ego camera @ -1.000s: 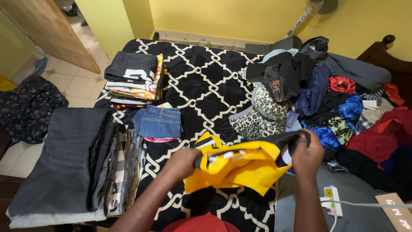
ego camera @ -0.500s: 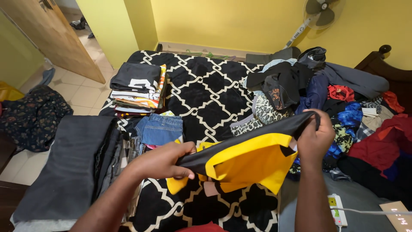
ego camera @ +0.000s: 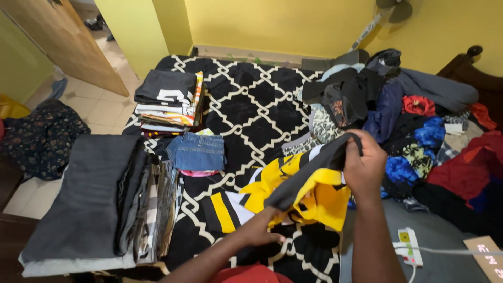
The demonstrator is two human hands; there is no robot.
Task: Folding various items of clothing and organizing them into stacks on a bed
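Far left of the hands: dark floral garment (ego camera: 39, 137) heaped on the tiled floor (ego camera: 99, 107), beside an open wooden door (ego camera: 68, 39).

Left of the left hand: stack of folded dark trousers (ego camera: 89, 202) at the bed's near edge, grey piece on top, striped and checked pieces showing along its right side. Beyond it, well ahead of the hands: pile of folded shirts (ego camera: 167, 102), black one uppermost. Just ahead and left of the left hand: folded denim shorts (ego camera: 198, 152) over a pink item.

Underneath all: black bedspread with white lattice pattern (ego camera: 251, 105).

Left hand (ego camera: 259, 233): low, close to the body, fingers closed on the near end of the yellow and black garment (ego camera: 309, 194). Garment stretched between both hands, dark edge running diagonally up to the right, yellow body hanging below, striped portion resting on the bedspread just left of the left hand.

Right hand (ego camera: 364, 165): raised, well apart from the left, clamped on the garment's far dark edge.

Ahead and right of the right hand: unsorted heap of clothes (ego camera: 408, 120), black, blue, red and patterned pieces mixed. Near right, below the right hand: white power strip (ego camera: 408, 246) with cable on a grey sheet (ego camera: 445, 236).

Far background: yellow wall (ego camera: 288, 23), fan (ego camera: 390, 10) at upper right.
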